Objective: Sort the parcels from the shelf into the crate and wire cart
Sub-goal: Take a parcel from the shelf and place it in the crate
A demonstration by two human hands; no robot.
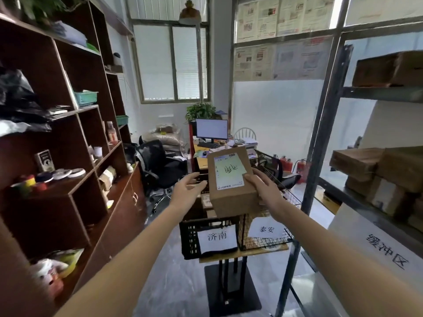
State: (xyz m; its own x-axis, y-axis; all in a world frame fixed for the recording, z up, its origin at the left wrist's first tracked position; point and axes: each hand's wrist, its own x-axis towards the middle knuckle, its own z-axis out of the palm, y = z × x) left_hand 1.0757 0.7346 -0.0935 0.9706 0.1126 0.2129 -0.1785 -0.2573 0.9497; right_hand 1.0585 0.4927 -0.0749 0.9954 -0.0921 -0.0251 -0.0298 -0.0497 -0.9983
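**Parcel held above crate and wire cart: visibility and markings**

Storeroom walls fill the frame edges. Dark wooden shelving (57,124) occupies the left half; its top and left side are cut off, and the small items on it are too blurred to identify. A grey metal rack (370,94) stands at the right, cut off by the frame edge, loaded with brown cardboard parcels (375,165); any labels on them cannot be made out. A white sign (386,250) at lower right on the rack reads "缓冲区".

At lower centre a small stand carries a black plastic crate (190,236) on the left and a wire cart (283,236) on the right, side by side. The crate bears a white sheet reading "济南"; the wire cart bears one reading "泰安". Contents of both are largely hidden behind the held box and the arms.

A cardboard box (231,181) is held in the air at centre frame, above the crate and wire cart. Its top label shows handwriting upside down to the camera that appears to read "济南"; the small print is illegible.

The right hand (263,191) grips the box's right side, thumb curled over the top edge; its remaining fingers are hidden. The left hand (187,191) is spread with relaxed fingers just beside the box's left face; contact cannot be confirmed.
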